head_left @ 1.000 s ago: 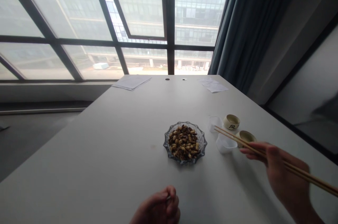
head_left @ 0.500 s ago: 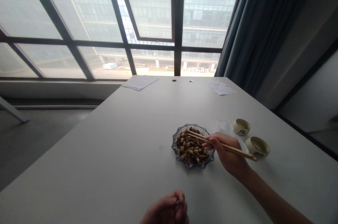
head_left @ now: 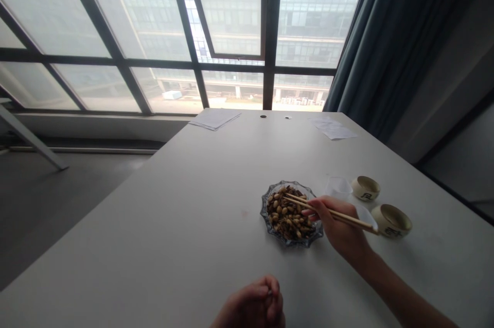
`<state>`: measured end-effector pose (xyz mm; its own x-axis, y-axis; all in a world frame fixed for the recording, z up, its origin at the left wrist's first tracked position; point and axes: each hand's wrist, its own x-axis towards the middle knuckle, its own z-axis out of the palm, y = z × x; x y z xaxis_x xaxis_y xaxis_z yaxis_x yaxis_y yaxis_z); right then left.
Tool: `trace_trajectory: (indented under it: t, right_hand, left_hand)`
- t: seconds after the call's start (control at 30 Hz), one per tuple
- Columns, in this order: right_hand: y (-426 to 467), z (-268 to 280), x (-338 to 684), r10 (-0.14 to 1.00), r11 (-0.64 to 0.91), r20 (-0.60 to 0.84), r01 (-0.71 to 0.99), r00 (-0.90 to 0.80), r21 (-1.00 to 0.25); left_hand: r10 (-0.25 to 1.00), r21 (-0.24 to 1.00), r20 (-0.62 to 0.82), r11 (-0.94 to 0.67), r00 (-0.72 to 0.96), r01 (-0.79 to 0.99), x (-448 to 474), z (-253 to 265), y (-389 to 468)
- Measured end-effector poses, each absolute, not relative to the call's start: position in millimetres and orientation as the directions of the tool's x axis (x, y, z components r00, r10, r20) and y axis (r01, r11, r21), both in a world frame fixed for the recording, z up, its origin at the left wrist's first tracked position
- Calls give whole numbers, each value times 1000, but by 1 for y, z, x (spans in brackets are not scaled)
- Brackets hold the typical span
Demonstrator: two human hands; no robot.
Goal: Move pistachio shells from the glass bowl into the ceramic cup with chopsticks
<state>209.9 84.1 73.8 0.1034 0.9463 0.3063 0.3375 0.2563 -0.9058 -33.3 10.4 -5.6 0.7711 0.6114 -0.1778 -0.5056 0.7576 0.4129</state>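
Through the head camera I have the right hand (head_left: 341, 227), right of centre in the lower half of the frame, closed around a pair of chopsticks (head_left: 353, 220). The left hand (head_left: 254, 302), at the bottom edge just right of centre, has its fingers curled in; I can't tell whether anything is inside.

For working the sticks well, I'd judge it best to keep the tips level with each other, slip them either side of one pale nut rather than press from above, and squeeze lightly, since smooth shells are likely to roll. A low wrist, clear of the rim, should help.

The mixed nuts (head_left: 289, 220) fill a scalloped glass bowl (head_left: 264, 209) at lower centre-right. They lie left of the right hand's fingers, with the stick tips over the upper part of the heap; whether those tips pinch a nut is too small to tell. The left hand sits below the bowl in the frame, apart from it.
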Motion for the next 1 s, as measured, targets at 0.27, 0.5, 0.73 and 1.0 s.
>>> trace_trajectory:
  t: [0.27, 0.5, 0.73, 1.0]
  right_hand:
    - [85, 70, 207, 934, 239, 310, 332, 179, -912]
    - [87, 66, 204, 899, 214, 274, 201, 343, -956]
    - [81, 77, 222, 860, 207, 163, -38, 483, -978]
    - [64, 73, 248, 847, 91, -16, -174, 531, -981]
  left_hand:
    - [611, 416, -169, 756, 774, -506, -33, -5, 10]
    - [605, 394, -164, 764, 779, -511, -34, -6, 10]
    - [592, 379, -191, 781, 783, -497, -35, 0, 10]
    - [580, 331, -184, 796, 793, -506, -36, 0, 11]
